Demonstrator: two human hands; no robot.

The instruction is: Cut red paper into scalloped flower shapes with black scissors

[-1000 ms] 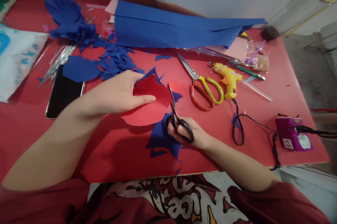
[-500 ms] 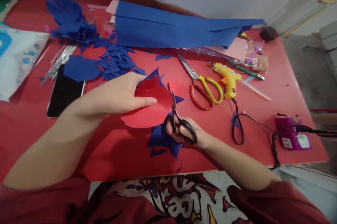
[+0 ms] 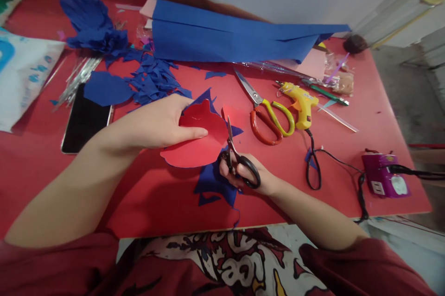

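Observation:
My left hand [image 3: 174, 122] pinches a red paper piece [image 3: 198, 148] with wavy edges, thumb on top and fingers hidden beneath. Blue paper shows behind its upper edge; whether that is held too, I cannot tell. In my right hand [image 3: 255, 173] is a small pair of black-handled scissors [image 3: 249, 172], fingers through the loops. Its blades point upward at the red paper's right edge. Under my hands lie blue paper offcuts [image 3: 215, 185]. A small red scrap [image 3: 234, 116] sits just beyond the blade tips.
Large scissors [image 3: 271, 120] and a yellow glue gun [image 3: 301, 103] lie to the right, its cord running near a purple power box [image 3: 385, 175]. Folded blue paper [image 3: 225, 34] lies at the back. Left are blue scraps [image 3: 153, 80], a phone [image 3: 85, 124] and a white packet [image 3: 24, 78].
The view has shifted very slightly. Both hands, the red paper and the small scissors keep nearly the same positions.

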